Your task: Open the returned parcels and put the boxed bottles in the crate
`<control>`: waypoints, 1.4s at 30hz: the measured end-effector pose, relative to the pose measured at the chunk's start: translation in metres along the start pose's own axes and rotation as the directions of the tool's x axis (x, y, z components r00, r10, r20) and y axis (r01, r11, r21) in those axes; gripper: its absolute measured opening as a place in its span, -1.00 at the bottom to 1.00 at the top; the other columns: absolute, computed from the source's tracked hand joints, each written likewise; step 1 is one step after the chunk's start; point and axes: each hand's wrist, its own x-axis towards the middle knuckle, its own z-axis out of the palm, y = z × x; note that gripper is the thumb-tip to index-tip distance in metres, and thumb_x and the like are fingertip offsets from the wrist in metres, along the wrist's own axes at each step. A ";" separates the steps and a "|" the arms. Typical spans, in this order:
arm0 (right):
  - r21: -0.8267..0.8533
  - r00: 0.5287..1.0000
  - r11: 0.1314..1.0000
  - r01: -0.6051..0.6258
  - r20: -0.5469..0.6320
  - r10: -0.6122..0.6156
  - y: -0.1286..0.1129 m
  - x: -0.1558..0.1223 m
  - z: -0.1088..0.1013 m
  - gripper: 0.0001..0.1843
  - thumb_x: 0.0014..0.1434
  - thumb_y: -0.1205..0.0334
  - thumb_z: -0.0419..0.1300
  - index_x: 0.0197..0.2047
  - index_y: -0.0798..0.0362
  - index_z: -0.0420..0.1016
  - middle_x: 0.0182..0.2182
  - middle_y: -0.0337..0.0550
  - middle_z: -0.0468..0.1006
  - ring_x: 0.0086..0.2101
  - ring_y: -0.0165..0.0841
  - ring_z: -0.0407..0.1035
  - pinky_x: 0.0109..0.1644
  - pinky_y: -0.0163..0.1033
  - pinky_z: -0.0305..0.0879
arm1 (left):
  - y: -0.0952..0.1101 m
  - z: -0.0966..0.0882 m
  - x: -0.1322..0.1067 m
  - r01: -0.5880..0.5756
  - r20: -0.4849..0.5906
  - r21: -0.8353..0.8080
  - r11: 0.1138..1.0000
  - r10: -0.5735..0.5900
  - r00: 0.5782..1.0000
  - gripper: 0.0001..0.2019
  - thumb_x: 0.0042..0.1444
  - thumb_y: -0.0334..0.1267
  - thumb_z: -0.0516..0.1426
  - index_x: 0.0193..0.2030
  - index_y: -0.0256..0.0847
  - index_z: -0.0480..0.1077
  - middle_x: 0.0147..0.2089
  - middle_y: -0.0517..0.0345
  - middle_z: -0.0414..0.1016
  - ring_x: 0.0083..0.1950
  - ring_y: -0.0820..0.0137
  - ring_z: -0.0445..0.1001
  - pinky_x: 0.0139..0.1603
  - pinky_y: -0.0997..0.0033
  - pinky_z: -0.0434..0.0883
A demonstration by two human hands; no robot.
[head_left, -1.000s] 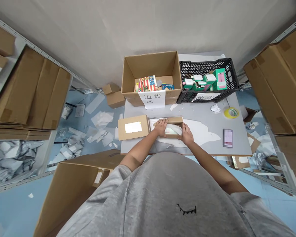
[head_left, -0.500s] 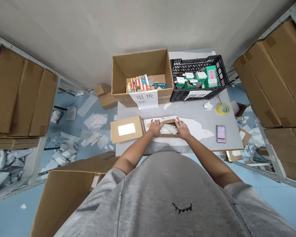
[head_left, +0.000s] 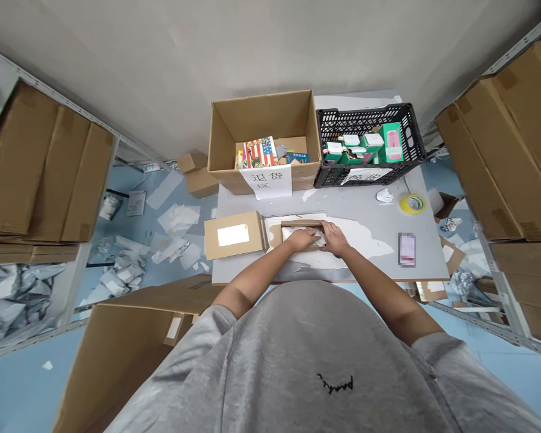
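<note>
A small open cardboard box [head_left: 297, 224] lies on the grey table [head_left: 369, 252] in front of me, on torn white wrapping. My left hand [head_left: 301, 239] and my right hand [head_left: 334, 236] rest close together on the white contents inside it, fingers curled over them. What the fingers grip is too small to make out. A closed brown parcel with a white label [head_left: 233, 234] lies just left of my left hand.
At the table's back stand a large open carton [head_left: 265, 117] with books and a paper sign, and a black crate [head_left: 369, 117] of green boxes. A yellow tape roll [head_left: 412, 203] and a phone [head_left: 407, 249] lie right. Stacked cartons line both sides; paper scraps litter the floor.
My hands have drawn together over the small box, the left one sliding right onto the contents. The view has shifted slightly.
</note>
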 end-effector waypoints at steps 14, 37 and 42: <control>0.035 1.000 0.999 -0.010 -0.013 0.010 -0.002 -0.005 -0.003 0.40 -0.09 0.09 0.54 0.61 0.00 -0.24 0.54 0.09 -0.01 0.43 0.07 -0.03 0.45 0.13 0.04 | 0.017 0.013 0.028 0.357 0.021 0.077 0.931 -0.359 0.933 -0.62 0.39 -0.43 0.03 0.28 -0.45 0.38 0.10 -0.36 0.55 0.07 0.10 0.62 0.03 0.18 0.54; 0.008 1.000 1.000 -0.013 -0.022 0.013 -0.003 -0.005 0.000 0.45 -0.13 0.08 0.57 0.61 0.02 -0.23 0.55 0.04 -0.02 0.44 0.10 -0.03 0.47 0.12 0.03 | 0.016 0.005 0.049 0.289 0.184 0.082 0.954 -0.299 0.936 -0.59 0.14 -0.42 0.30 0.14 -0.44 0.49 0.12 -0.35 0.60 0.18 0.02 0.58 0.20 0.15 0.50; 0.045 1.000 0.999 -0.009 -0.007 0.009 0.001 -0.007 -0.002 0.46 -0.15 0.11 0.56 0.62 -0.04 -0.23 0.56 -0.02 -0.03 0.45 0.09 -0.06 0.47 0.15 0.02 | 0.013 -0.008 0.014 0.274 0.063 0.041 0.961 -0.276 0.959 -0.40 0.13 -0.23 0.35 0.28 -0.36 0.34 0.21 -0.28 0.54 0.21 0.04 0.56 0.20 0.20 0.48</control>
